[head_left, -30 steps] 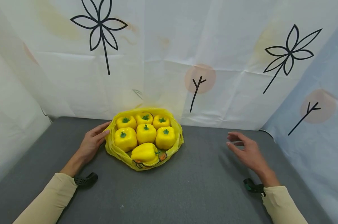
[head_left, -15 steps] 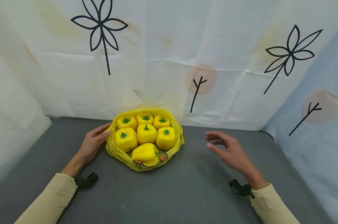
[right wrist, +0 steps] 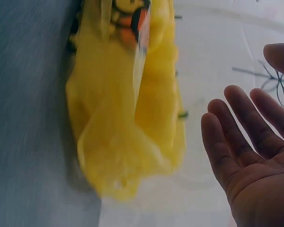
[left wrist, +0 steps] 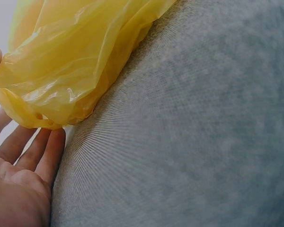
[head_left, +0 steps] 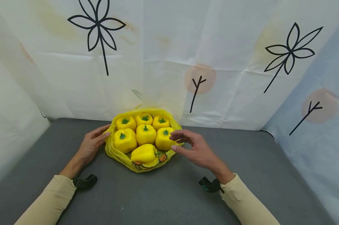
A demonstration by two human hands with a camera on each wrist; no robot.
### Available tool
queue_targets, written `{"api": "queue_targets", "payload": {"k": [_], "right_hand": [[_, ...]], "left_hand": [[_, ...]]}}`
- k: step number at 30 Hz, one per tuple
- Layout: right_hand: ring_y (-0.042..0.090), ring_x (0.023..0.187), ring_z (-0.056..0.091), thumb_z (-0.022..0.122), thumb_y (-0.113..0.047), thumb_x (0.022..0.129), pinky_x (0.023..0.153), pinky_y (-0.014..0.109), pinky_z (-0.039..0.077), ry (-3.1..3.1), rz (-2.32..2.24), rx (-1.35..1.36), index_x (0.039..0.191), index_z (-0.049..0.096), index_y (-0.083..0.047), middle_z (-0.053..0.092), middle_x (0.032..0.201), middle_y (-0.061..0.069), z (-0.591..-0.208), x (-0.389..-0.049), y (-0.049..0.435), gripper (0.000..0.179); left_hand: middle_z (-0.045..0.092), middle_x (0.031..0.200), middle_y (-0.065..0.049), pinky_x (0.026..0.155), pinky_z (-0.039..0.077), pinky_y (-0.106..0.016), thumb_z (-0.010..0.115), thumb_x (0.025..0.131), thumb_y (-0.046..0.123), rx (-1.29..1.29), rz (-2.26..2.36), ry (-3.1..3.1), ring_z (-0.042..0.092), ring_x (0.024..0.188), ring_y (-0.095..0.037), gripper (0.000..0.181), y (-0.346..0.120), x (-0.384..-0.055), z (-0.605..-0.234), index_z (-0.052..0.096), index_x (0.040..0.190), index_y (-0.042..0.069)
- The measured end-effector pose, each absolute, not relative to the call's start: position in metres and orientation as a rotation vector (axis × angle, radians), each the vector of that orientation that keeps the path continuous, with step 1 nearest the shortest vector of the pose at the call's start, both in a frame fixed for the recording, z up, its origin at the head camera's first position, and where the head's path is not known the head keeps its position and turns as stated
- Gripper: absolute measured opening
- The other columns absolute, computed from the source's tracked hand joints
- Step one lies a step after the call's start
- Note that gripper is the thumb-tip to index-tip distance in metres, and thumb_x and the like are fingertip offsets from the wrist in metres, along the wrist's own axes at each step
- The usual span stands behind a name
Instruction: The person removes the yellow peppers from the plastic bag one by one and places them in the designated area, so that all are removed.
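Note:
A yellow plastic bag (head_left: pixel 114 155), its rim rolled down, stands on the grey table with several yellow bell peppers (head_left: pixel 146 134) inside. Most show green stems upward; the front bell pepper (head_left: pixel 144 153) lies on its side. At the bag's left rim, my left hand (head_left: pixel 91 145) touches the plastic with thumb and fingertips; the left wrist view shows its fingers (left wrist: pixel 49 156) fairly straight against the bag (left wrist: pixel 61 71). Over the right rim hovers my right hand (head_left: pixel 198 150), thumb and fingers spread apart. In the right wrist view that hand (right wrist: pixel 260 161) holds nothing, apart from the bag (right wrist: pixel 118 118).
The grey tabletop (head_left: pixel 163 200) stretches in front of and beside the bag. Behind it hangs a white cloth (head_left: pixel 163 47) with black plant drawings, close to the bag's back edge. A dark band device (head_left: pixel 86 181) sits on each wrist.
My right hand has moved left, from over the table at the right to the bag's right rim. My left hand, the bag and the bell peppers have stayed in place.

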State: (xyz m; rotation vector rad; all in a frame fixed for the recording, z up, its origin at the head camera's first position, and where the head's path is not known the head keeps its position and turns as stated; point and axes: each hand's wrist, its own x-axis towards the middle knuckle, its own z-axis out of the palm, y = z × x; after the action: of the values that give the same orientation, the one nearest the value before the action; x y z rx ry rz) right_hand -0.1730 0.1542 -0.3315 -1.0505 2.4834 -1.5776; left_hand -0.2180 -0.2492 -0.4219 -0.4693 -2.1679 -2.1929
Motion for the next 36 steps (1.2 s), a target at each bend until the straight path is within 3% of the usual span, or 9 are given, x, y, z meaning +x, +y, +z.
{"api": "queue_targets", "payload": {"k": [7,14,25,36], "right_hand": [[0.038,0.124,0.058,0.072,-0.009,0.095,0.106,0.055,0.043,2.378,-1.58,-1.074,0.132,0.062,0.0,0.062,0.131,0.02,-0.341,-0.179,0.12,0.04],[0.034,0.125,0.058,0.075,-0.009,0.092,0.107,0.052,0.043,2.356,-1.617,-0.993,0.132,0.06,0.004,0.062,0.132,0.019,-0.36,-0.18,0.099,0.045],[0.022,0.124,0.057,0.08,-0.015,0.089,0.107,0.045,0.045,2.452,-1.513,-0.956,0.138,0.059,-0.004,0.059,0.138,0.008,-0.379,-0.179,0.089,0.055],[0.019,0.118,0.054,0.082,-0.027,0.089,0.102,0.043,0.046,2.481,-1.393,-0.844,0.145,0.055,-0.012,0.055,0.14,0.001,-0.385,-0.182,0.089,0.064]], "left_hand": [[0.049,0.14,0.007,0.097,0.044,-0.013,0.053,0.108,0.019,-0.458,-2.152,-2.212,0.052,0.121,0.004,0.057,-0.249,-0.217,-0.422,0.034,0.154,-0.009],[0.052,0.136,0.011,0.096,0.045,-0.014,0.053,0.108,0.017,-0.456,-2.176,-2.189,0.054,0.12,0.002,0.055,-0.249,-0.217,-0.423,0.034,0.153,-0.01],[0.05,0.139,0.008,0.096,0.044,-0.013,0.054,0.108,0.02,-0.432,-2.124,-2.238,0.052,0.121,0.003,0.058,-0.248,-0.216,-0.421,0.034,0.153,-0.01],[0.048,0.143,0.003,0.095,0.044,-0.012,0.054,0.108,0.022,-0.409,-2.1,-2.274,0.051,0.12,0.004,0.059,-0.247,-0.216,-0.419,0.034,0.154,-0.009]]}}
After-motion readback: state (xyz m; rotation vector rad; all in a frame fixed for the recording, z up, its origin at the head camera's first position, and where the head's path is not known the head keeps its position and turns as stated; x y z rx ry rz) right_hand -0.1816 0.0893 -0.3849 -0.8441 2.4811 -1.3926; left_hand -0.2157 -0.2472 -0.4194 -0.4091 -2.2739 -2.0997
